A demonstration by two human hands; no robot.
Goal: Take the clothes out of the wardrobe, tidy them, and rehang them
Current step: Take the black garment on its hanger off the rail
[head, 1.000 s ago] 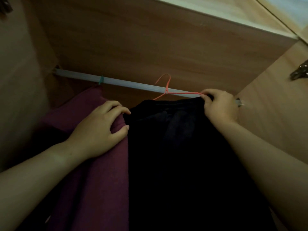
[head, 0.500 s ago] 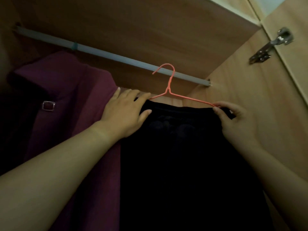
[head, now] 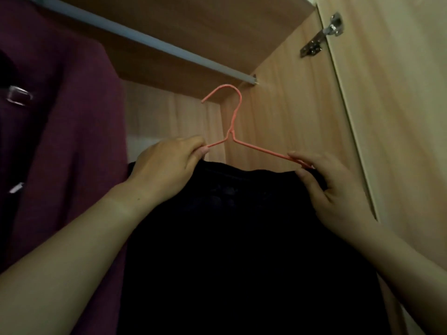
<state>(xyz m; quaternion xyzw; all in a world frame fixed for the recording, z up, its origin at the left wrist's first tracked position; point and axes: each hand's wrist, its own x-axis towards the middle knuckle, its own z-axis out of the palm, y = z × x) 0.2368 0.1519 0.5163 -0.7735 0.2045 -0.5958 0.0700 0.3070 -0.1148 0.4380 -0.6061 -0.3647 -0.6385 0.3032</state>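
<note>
The hanger (head: 231, 135) is thin pink wire with a twisted neck and a round open hook. It is off the rail (head: 150, 44), its hook free in the air just below the rail's right end, against the pale wood-grain side panel (head: 290, 105). A black garment (head: 242, 250) of soft, matte cloth hangs from it in a broad dark sheet, with its top edge slightly wavy under the wire.

The left hand (head: 167, 165) has its fingers curled together and pinches the left arm of the wire at the cloth's upper corner. The right hand (head: 331, 189) pinches the wire's right end between thumb and forefinger, with its other fingers bent into the cloth at the shoulder.

The rail is a straight, smooth grey bar that runs aslant under a brown wooden shelf. At the left hangs a maroon coat (head: 72, 141) of coarse, woolly weave, which bears a clear rectangular buckle (head: 19, 95). A shiny metal hinge (head: 321, 37) joins the panel to the smooth, cream-coloured door (head: 387, 93).
</note>
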